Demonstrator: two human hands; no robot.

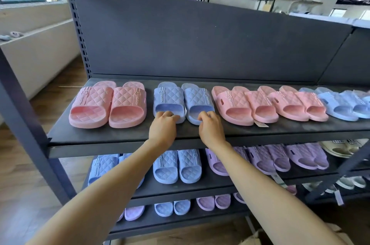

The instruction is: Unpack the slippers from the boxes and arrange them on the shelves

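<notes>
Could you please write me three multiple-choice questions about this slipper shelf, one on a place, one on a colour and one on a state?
1. Where is the blue pair that the left hand and right hand touch?
A. top shelf
B. middle shelf
C. floor

2. What colour is the top shelf's leftmost pair?
A. purple
B. pink
C. white

3. What are the hands doing?
A. hanging idle
B. carrying a box
C. each gripping a blue slipper

Answers: 1 A, it lies on the highest board; 2 B, both slippers are pink; 3 C, the fingers curl over the slippers' front ends.
</notes>
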